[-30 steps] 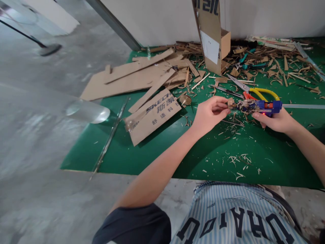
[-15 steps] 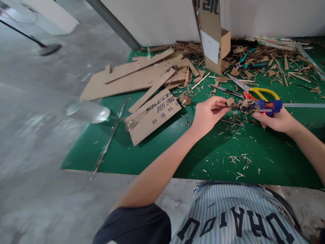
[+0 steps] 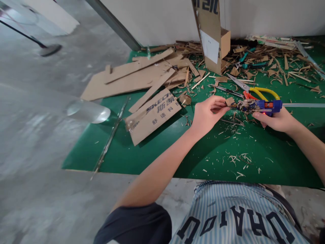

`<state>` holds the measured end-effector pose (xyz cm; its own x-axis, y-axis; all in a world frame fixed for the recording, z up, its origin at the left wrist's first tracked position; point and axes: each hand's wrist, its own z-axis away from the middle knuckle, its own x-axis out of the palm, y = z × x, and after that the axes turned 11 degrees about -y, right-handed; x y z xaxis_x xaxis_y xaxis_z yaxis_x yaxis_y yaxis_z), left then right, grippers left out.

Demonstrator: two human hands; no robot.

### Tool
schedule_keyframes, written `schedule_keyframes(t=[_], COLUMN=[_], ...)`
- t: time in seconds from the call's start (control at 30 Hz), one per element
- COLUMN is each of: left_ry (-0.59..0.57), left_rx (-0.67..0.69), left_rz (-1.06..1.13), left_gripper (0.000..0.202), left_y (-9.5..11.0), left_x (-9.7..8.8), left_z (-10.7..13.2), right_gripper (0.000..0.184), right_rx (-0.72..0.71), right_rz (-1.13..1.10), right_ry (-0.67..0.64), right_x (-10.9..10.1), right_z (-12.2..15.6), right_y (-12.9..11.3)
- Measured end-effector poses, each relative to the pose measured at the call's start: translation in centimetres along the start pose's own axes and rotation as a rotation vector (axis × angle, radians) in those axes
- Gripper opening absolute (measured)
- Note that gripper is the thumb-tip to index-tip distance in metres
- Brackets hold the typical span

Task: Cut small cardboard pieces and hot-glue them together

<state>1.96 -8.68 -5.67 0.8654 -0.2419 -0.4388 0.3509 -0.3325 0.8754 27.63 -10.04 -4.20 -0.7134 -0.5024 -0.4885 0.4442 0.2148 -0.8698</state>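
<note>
- Clearly, from my remote seat, everything hinges on one short line: a small piece of cardboard [image 3: 230, 102] sits between the left hand [image 3: 210, 110] and the tip of a blue glue gun [image 3: 269, 106].
- I read the gun's long axis as nearly parallel to the front edge of the bench [image 3: 142, 159] — its tip faces the person's left, straight toward the cardboard piece.
- Of the two hands, the left is nearer the piece, which lies right at its fingertips, on the side facing the gun.
- I see the left hand pinching that piece between thumb and fingers, with the rest of the fingers loosely curled.
- The right hand [image 3: 273, 119] is wrapped around the gun, grasping it with the thumb along its near side; I can't tell whether a finger presses the trigger.
- Shreds clump around the gun's tip, so I can't tell whether tip and piece touch or sit just apart. A red light glows on the gun's body.
- Both things are held roughly midway between the bench's front and back edges, well right of its front left corner — yellow-handled scissors [image 3: 266, 93] lie just beyond the gun, toward the back edge.
</note>
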Motion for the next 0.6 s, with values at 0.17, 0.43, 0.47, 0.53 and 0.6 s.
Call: schedule_keyframes(t=[0.17, 0.43, 0.47, 0.53, 0.6], left_ry=[-0.001, 0.007, 0.006, -0.002, -0.012], left_rx=[-0.016, -0.031, -0.028, -0.025, -0.021], left_rz=[0.012, 0.019, 0.027, 0.04, 0.05], left_gripper=[0.019, 0.018, 0.019, 0.019, 0.019], left_y=[0.29, 0.6, 0.57, 0.5, 0.44], left_x=[-0.03, -0.07, -0.06, -0.05, -0.04], left_z=[0.05, 0.07, 0.05, 0.01, -0.01], right_gripper=[0.045, 0.043, 0.043, 0.042, 0.041], right_rx=[-0.003, 0.02, 0.02, 0.014, 0.006], right_rz=[-0.01, -0.015, -0.013, -0.012, -0.013], right_ry=[0.003, 0.011, 0.011, 0.015, 0.021], right_x=[-0.05, -0.09, -0.09, -0.1, -0.1], right_z=[0.05, 0.02, 0.03, 0.03, 0.0], right_y=[-0.03, -0.01, -0.03, -0.08, -0.1])
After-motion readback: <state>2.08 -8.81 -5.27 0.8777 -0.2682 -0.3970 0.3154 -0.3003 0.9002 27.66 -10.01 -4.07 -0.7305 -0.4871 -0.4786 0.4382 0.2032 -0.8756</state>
